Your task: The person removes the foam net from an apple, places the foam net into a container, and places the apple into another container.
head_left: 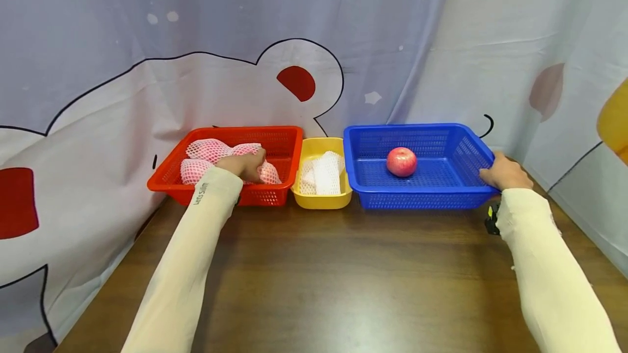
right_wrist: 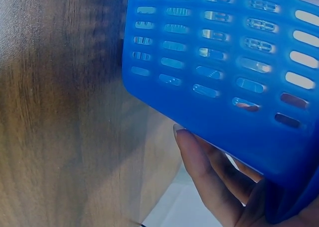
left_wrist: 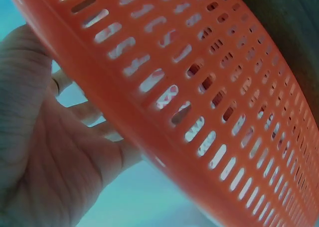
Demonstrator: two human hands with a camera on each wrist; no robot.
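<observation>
My left hand reaches over the front rim of the red basket, close to several apples in white foam nets. In the left wrist view, the palm shows beside the rim, and the fingertips are hidden behind the basket wall. Whether they hold a netted apple cannot be seen. At the other side, my right hand grips the right end of the blue basket. Its fingers lie against the outer wall in the right wrist view. A bare red apple sits inside the blue basket.
A yellow basket stands between the other two, with white foam net sleeves in it. All three baskets stand toward the back of the brown wooden table. A printed curtain hangs close behind them.
</observation>
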